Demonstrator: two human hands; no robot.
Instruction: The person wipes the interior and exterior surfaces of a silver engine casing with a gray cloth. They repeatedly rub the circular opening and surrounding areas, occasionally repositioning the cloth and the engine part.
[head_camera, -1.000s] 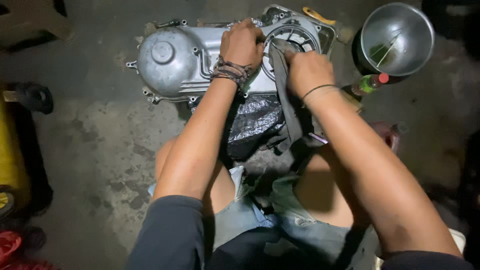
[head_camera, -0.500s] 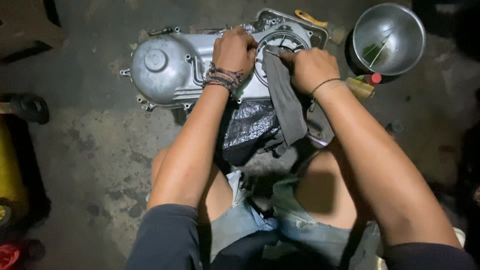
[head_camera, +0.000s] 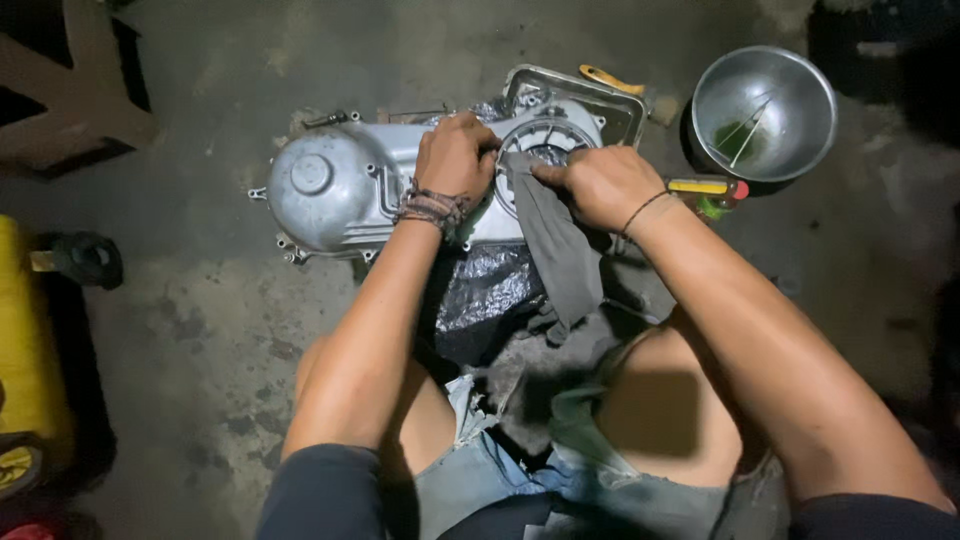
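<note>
We see the left hand (head_camera: 455, 155) pressed flat-fingered on the engine cover (head_camera: 340, 190), lying lengthwise across the floor (head_camera: 200, 330), while the right hand (head_camera: 595, 185) grips a grey rag (head_camera: 560, 250) at its round opening.

I'm squatting over a stained, grey concrete floor (head_camera: 230, 330), and straight ahead of me a long silver metal engine cover (head_camera: 330, 190) lies flat on it, with a crumpled black plastic sheet (head_camera: 480, 300) on the floor at its near edge. To the right of the cover stands a round shiny steel bowl (head_camera: 800, 90), with a yellow-handled tool (head_camera: 705, 186) lying just beside it. At my far left a yellow container (head_camera: 25, 340) sits on the floor, and a brown wooden stool (head_camera: 75, 95) is at the upper left.
</note>
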